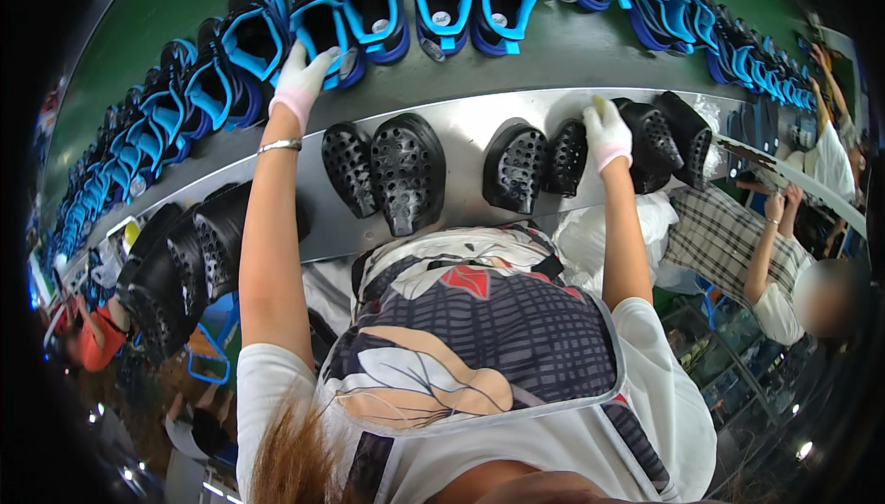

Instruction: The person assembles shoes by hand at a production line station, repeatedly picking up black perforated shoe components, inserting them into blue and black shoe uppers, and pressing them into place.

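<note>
On the belt [590, 57], a black-and-blue shoe [318, 20] is met at its heel by the gloved left hand [306, 82]; the fingers and thumb are set about the heel edge, but whether it is gripped or only touched cannot be told. By the right hand [608, 133], bent fingers are held over the ledge [466, 126], with a small form [566, 158] just to its left and darker forms [653, 130] just to its right; whether any of these is grasped cannot be told, since the fingertips are seen from behind. Between the hands, nearer the body, two more black forms [406, 172] [348, 167] are laid side by side, and another [516, 167] is set beside the small form. To the left of and below the left hand, a pile of forms [175, 264] is heaped. Neighbouring shoes [256, 38] are packed close beside the left hand, so a shoe could be knocked askew if the heel were pulled sideways. A form could be nudged off the ledge toward the apron [479, 320] if the right wrist were swept back low. With the hands spread so wide, either side could be mishandled if attention were given only to the other.
</note>
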A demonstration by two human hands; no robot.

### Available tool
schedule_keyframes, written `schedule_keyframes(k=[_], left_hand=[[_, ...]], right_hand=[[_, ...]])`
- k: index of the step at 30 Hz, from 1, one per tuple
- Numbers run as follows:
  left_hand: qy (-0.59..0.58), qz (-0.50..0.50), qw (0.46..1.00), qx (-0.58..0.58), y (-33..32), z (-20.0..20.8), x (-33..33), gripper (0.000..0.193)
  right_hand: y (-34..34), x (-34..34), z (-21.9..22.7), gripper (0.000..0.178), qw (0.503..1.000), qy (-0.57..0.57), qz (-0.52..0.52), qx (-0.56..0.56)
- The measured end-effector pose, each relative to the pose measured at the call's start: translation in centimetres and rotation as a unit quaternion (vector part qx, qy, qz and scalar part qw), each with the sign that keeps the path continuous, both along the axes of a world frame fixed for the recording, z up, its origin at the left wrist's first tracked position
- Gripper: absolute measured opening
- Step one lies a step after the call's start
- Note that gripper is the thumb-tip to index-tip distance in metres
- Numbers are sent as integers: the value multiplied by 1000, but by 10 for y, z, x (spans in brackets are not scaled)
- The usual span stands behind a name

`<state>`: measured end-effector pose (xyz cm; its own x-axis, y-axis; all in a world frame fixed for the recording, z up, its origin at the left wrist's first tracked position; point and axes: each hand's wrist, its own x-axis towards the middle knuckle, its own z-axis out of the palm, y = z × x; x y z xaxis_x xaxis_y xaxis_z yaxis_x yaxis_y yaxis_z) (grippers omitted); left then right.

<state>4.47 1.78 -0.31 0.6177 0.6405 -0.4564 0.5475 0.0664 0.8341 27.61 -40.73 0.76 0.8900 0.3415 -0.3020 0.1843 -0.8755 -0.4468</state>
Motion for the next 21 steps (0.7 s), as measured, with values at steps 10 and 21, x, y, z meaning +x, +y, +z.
schedule_keyframes(k=[10,21], left_hand=[[63,86,994,-19,-10,-4,3,61],[-28,112,993,-2,-67,48,-71,66]], right_hand=[[27,6,19,38,996,-81,46,-13],[80,-123,94,36,913,-7,406,-40]])
